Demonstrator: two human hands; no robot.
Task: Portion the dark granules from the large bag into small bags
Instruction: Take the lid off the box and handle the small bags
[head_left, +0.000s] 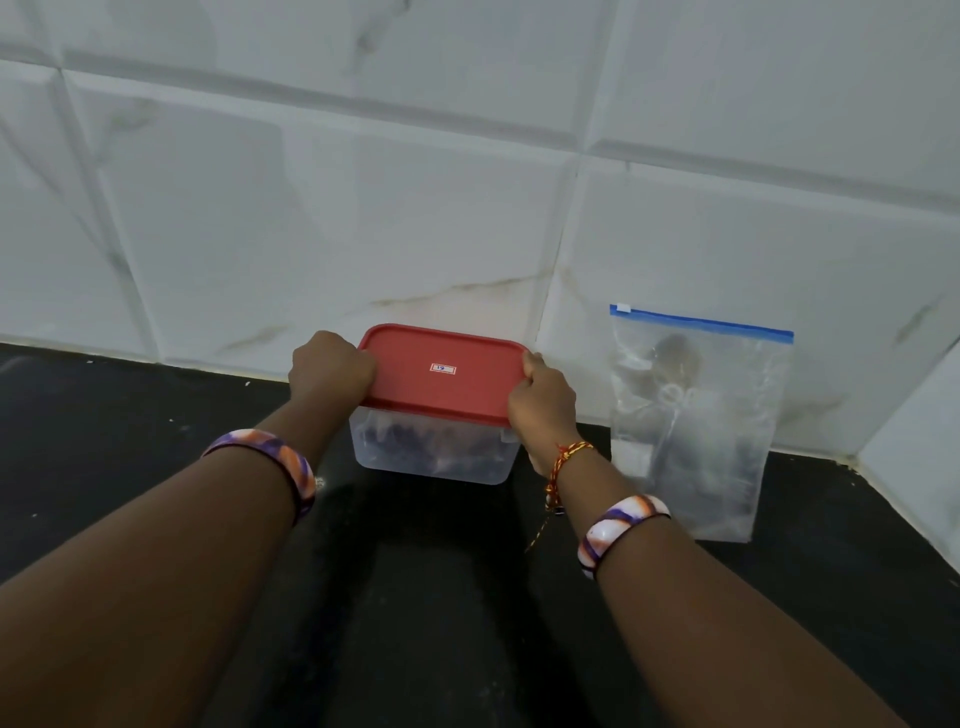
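Observation:
A clear plastic container (434, 452) with a red lid (441, 371) stands on the black counter (156, 405) against the tiled wall. Dark contents show dimly through its side. My left hand (330, 366) grips the lid's left edge with curled fingers. My right hand (543, 402) grips the lid's right edge the same way. To the right, a clear zip bag (696, 415) with a blue seal strip leans upright against the wall; a spoon-like shape and some dark matter show faintly inside it.
White marble-look tiles (363, 208) rise behind the counter. A second tiled wall (914, 441) closes the corner at the far right. Bangles sit on both wrists, and a red-yellow thread hangs from the right one.

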